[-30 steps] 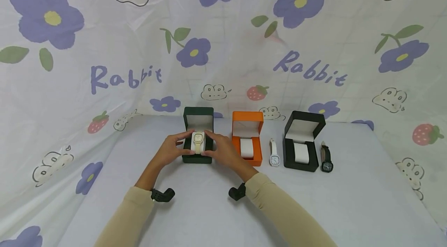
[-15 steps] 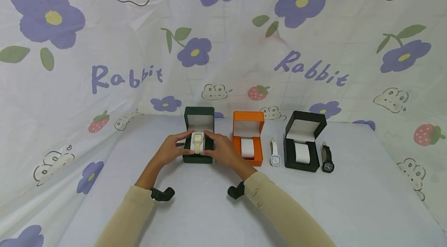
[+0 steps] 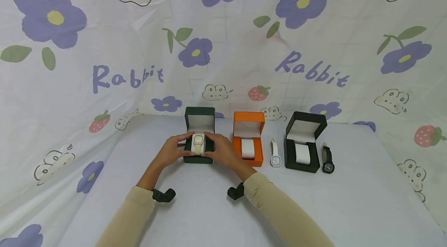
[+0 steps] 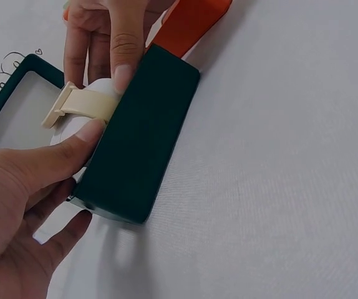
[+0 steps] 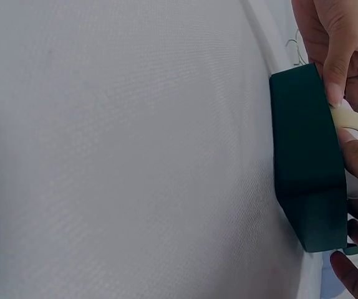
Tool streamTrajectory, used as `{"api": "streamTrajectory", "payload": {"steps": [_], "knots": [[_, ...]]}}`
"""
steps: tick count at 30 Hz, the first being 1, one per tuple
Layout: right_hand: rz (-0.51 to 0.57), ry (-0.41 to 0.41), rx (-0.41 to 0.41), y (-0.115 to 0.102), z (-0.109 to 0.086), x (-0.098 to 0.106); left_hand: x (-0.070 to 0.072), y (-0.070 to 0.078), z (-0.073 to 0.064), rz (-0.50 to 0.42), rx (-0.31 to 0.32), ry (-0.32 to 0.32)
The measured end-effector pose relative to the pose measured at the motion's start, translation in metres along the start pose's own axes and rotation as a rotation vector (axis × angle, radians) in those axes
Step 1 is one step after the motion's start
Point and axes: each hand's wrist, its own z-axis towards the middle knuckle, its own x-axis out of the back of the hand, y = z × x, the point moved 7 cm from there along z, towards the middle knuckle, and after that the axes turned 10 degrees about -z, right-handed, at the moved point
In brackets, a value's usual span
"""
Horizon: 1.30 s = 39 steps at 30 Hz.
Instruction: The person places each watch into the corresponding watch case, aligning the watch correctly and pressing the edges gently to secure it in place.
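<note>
A cream-strapped watch (image 3: 198, 140) is wrapped round a white cushion (image 4: 73, 132) inside an open green watch box (image 3: 198, 159). My left hand (image 3: 171, 151) pinches the cushion at its left, thumb near the strap at the front and fingers further back. From the other side my right hand (image 3: 223, 150) pinches it too, its thumb close to the strap. In the left wrist view, the green box (image 4: 143, 137) shows its front wall, with both thumbs just behind its edge. Part of the cushion is hidden by the box wall in the right wrist view.
Right of the green box stands an open orange watch box (image 3: 258, 154) with a bare white cushion. A white watch (image 3: 275, 156) lies between it and an open black watch box (image 3: 302, 168). Further right lies a black watch (image 3: 327, 159). A printed cloth (image 3: 223, 72) hangs behind.
The cream watch and its cushion sit very slightly lower in the green box. Both hands keep their hold in nearly the same place, and the head view has shifted a little.
</note>
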Motion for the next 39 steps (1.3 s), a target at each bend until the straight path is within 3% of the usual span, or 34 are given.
{"api": "streamTrajectory", "payload": {"steps": [10,19,29,39], "knots": [[0.007,-0.012,-0.023,-0.0012,-0.0006,0.0013,0.0002,-0.0062,0.0005,0.056,0.003,0.017],[0.000,-0.013,-0.035,0.0005,-0.0014,0.0003,-0.0013,-0.0021,-0.0013,0.064,0.022,0.018],[-0.023,0.003,-0.022,0.0019,-0.0005,-0.0011,-0.0011,-0.0009,-0.0022,0.045,-0.022,0.028],[-0.028,-0.009,-0.023,-0.0004,-0.0005,-0.0007,0.0002,-0.0011,-0.0021,0.063,-0.024,0.037]]}}
